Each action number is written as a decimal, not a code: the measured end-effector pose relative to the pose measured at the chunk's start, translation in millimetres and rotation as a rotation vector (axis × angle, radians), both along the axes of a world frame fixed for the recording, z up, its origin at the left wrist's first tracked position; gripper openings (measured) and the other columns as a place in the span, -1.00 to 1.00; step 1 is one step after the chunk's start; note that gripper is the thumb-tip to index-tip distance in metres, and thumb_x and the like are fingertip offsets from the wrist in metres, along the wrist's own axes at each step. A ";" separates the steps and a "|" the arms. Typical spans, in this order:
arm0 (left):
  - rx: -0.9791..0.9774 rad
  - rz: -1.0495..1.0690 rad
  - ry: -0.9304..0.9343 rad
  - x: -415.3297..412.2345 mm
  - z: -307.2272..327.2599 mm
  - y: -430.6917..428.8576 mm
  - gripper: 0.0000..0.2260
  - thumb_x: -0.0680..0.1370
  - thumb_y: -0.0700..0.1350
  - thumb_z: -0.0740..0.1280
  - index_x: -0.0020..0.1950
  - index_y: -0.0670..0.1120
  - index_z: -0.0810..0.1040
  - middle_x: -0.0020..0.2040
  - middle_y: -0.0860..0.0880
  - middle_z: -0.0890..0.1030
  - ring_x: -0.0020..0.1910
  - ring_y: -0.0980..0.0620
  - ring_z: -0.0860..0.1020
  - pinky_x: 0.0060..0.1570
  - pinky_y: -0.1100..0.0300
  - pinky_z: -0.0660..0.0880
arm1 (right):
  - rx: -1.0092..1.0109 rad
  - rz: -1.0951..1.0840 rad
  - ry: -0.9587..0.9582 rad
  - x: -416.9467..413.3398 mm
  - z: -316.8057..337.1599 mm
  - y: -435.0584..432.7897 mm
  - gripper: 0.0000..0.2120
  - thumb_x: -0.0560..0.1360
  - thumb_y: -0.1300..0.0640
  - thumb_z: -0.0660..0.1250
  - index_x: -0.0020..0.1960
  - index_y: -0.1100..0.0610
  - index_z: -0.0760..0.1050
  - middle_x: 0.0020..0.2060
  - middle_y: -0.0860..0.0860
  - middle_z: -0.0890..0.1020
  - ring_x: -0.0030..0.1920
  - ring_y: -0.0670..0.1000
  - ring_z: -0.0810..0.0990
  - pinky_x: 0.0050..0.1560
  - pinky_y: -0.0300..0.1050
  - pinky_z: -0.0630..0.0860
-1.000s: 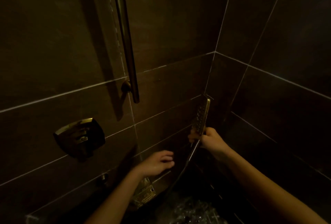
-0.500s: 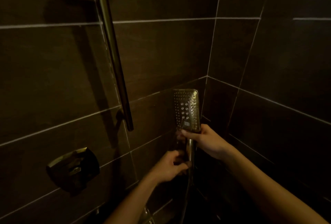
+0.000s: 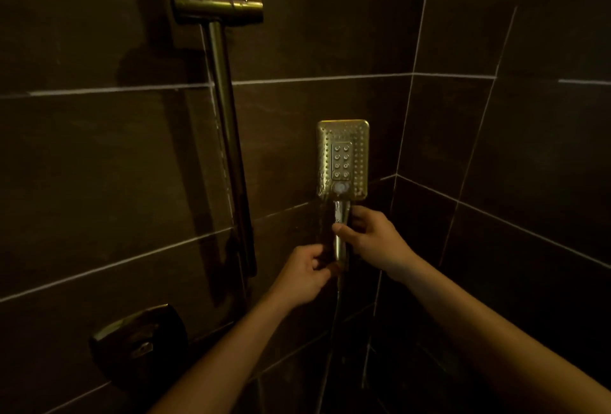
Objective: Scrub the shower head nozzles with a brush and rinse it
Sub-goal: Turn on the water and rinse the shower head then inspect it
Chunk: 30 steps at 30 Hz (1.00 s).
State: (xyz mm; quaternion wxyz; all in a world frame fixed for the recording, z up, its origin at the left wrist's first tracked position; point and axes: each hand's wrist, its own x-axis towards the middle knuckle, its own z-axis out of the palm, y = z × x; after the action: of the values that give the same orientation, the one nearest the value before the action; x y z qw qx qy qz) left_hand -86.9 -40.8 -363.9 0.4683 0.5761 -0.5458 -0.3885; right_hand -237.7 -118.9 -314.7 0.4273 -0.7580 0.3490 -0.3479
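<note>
A rectangular brass shower head [image 3: 343,159] stands upright in front of the dark tiled wall, its nozzle face turned toward me. My right hand [image 3: 370,238] grips its handle just below the head. My left hand [image 3: 305,276] holds the bottom end of the handle, where the hose [image 3: 334,321] hangs down. No brush is in view.
A brass slide rail [image 3: 228,136] runs down the wall at left, with an empty holder bracket [image 3: 218,7] near its top. A square valve handle [image 3: 139,344] sits low on the left wall. The two tiled walls meet in a corner [image 3: 403,136] right of the shower head.
The shower head has been raised and turned so its nozzle face points at me. My left hand came up from below and took the lower handle. The view tilted upward.
</note>
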 end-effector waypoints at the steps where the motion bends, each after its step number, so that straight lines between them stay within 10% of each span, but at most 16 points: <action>1: 0.004 0.011 -0.014 2.9 7.9 -5.2 -0.93 0.54 -0.17 0.41 -0.02 -0.01 0.62 -0.28 -0.03 0.61 -0.41 0.04 0.52 -0.43 0.15 0.41 | -0.002 -0.018 -0.013 4.6 6.6 -5.2 -0.72 0.53 0.00 0.41 0.22 -0.03 0.59 0.03 -0.04 0.72 0.08 -0.03 0.69 0.15 0.18 0.63; 14: -0.154 0.262 -1.315 48.4 232.4 4.4 -0.66 0.54 0.15 0.32 0.26 0.04 0.54 0.08 -0.01 0.61 0.06 -0.03 0.57 0.00 0.03 0.55 | -0.109 0.055 -0.088 41.4 154.2 -56.3 -0.79 0.61 0.17 0.34 0.22 0.11 0.60 0.04 0.03 0.72 0.05 0.02 0.72 -0.08 -0.07 0.67; 17: -0.340 0.386 -1.385 53.5 291.3 33.3 -0.69 0.56 0.14 0.30 0.23 0.03 0.54 0.08 0.02 0.61 0.06 0.00 0.56 -0.05 0.06 0.51 | -0.132 0.093 -0.116 42.2 206.7 -54.8 -0.83 0.63 0.20 0.29 0.18 0.09 0.58 0.02 0.01 0.70 -0.05 -0.10 0.70 -0.28 -0.26 0.59; 20: -0.503 0.556 -1.477 70.8 331.9 51.8 -0.66 0.54 0.14 0.29 0.24 0.02 0.54 0.15 -0.02 0.59 0.15 -0.06 0.55 0.10 -0.03 0.52 | -0.168 0.101 -0.172 48.6 255.5 -55.0 -0.88 0.62 0.21 0.30 0.08 0.06 0.58 0.05 0.08 0.70 0.05 0.04 0.69 0.01 0.01 0.65; 30: -0.144 0.643 -1.539 108.5 334.8 58.6 -0.27 0.54 0.08 0.33 0.59 0.12 -0.02 0.61 -0.12 0.09 0.44 -0.17 0.37 0.35 -0.10 0.37 | -0.230 0.179 -0.233 94.2 355.7 -54.4 -0.79 0.62 0.24 0.30 0.23 0.21 0.55 0.05 0.11 0.67 0.04 0.06 0.70 -0.10 -0.05 0.64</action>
State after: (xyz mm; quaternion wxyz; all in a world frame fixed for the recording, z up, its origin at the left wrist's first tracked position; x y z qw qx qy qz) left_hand 21.6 17.7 -29.1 0.0884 0.7766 -0.5458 0.3018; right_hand -143.4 -173.3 41.0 0.4047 -0.7845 0.1860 -0.4315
